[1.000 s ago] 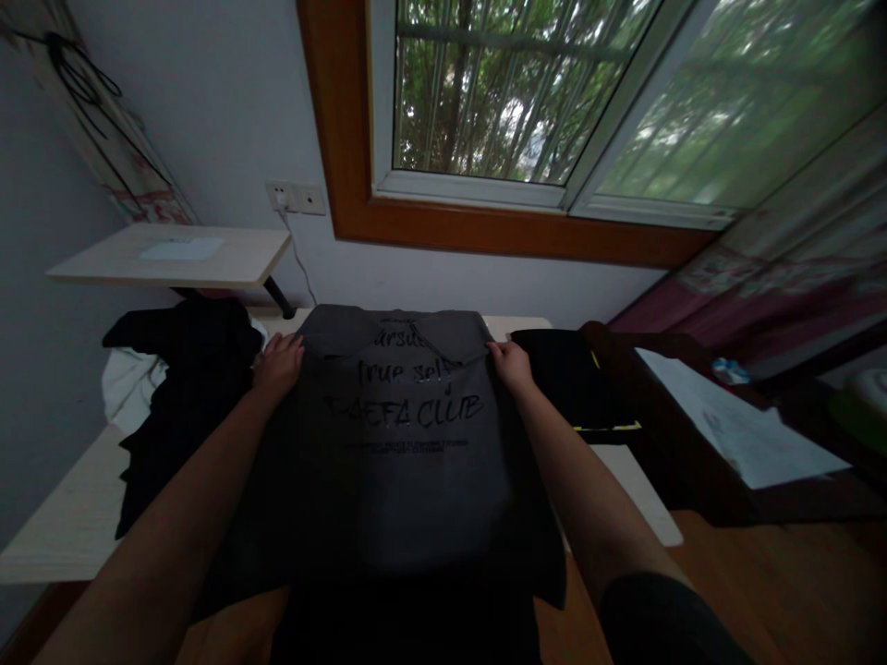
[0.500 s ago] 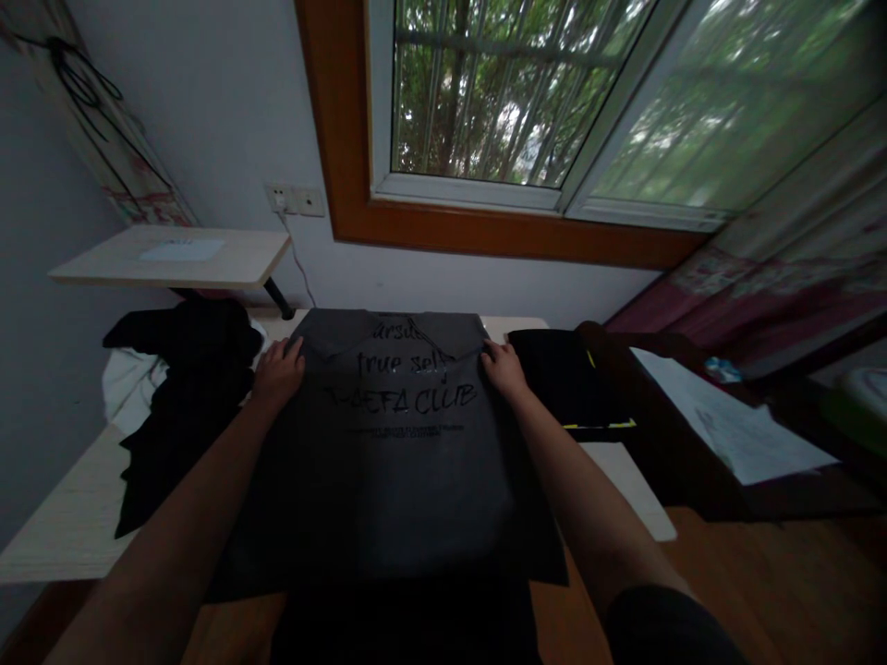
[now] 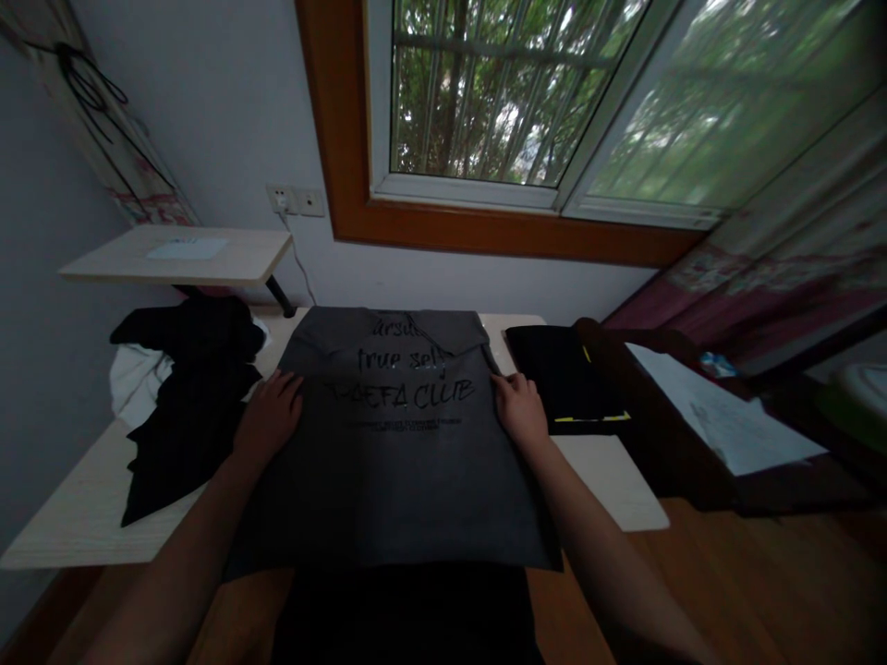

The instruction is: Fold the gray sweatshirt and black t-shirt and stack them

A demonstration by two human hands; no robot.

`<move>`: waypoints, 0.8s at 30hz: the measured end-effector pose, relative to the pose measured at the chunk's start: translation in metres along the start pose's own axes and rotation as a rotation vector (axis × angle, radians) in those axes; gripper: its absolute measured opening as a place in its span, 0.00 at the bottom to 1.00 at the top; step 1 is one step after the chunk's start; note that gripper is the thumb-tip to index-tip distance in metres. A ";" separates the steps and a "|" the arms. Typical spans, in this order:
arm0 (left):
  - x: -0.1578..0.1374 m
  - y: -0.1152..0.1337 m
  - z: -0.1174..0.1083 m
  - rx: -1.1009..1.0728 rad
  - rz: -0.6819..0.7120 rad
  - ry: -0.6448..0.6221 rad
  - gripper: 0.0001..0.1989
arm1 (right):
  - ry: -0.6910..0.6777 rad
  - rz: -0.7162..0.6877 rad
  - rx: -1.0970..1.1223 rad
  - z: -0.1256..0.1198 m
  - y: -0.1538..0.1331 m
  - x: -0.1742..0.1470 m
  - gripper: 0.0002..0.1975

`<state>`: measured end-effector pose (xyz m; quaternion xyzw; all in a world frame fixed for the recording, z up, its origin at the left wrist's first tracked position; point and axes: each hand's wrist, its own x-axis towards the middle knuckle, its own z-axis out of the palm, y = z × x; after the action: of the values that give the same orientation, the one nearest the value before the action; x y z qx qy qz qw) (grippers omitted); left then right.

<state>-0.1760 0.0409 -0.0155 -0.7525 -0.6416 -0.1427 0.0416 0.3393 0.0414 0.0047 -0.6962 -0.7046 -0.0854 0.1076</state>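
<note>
At the left of the bench (image 3: pixel 69 503), a black garment (image 3: pixel 190 392) lay in a loose heap with a bunched white cloth (image 3: pixel 139 383) poking out at its side, partly beneath a small raised shelf (image 3: pixel 103 266); tucked over there, the heap probably left the middle of the bench free for spreading cloth. Next came the left hand (image 3: pixel 269 414), palm down along the left edge of a dark grey T-shirt (image 3: pixel 416 485), its fingers bent over the fabric — whether they pinched it or merely pressed, I could not tell. The T-shirt lay between the two hands, print side up, its far end near the wall and its near hem hanging a little past the bench's front edge. Creases at the far end broke the top line of lettering, so the hands seemed set on opposite edges to keep the cloth taut and level. The right hand (image 3: pixel 521 406) met the right edge, fingers curled at the fabric — again, I could not tell a grasp from a touch. Just beyond it, a folded black garment (image 3: pixel 565 374) with yellow trim lay flat near the bench's right side, apparently set aside to stay neat.
</note>
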 end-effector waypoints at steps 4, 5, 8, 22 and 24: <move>-0.021 -0.004 -0.005 -0.023 0.041 0.025 0.26 | -0.117 0.051 -0.061 -0.011 0.002 -0.014 0.22; -0.024 -0.005 -0.006 -0.020 0.053 0.034 0.26 | -0.137 0.054 -0.083 -0.013 0.003 -0.016 0.23; -0.032 -0.007 -0.009 0.002 0.076 0.065 0.25 | -0.176 0.061 -0.158 -0.021 0.001 -0.021 0.23; -0.072 -0.010 -0.030 0.141 0.126 0.069 0.21 | 0.020 -0.021 -0.200 -0.041 -0.012 -0.042 0.19; -0.074 -0.007 -0.034 0.174 0.124 0.057 0.21 | 0.054 -0.017 -0.159 -0.041 -0.019 -0.038 0.19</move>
<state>-0.1984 -0.0366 -0.0040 -0.7799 -0.6024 -0.1049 0.1337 0.3224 -0.0070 0.0348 -0.6940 -0.6983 -0.1608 0.0703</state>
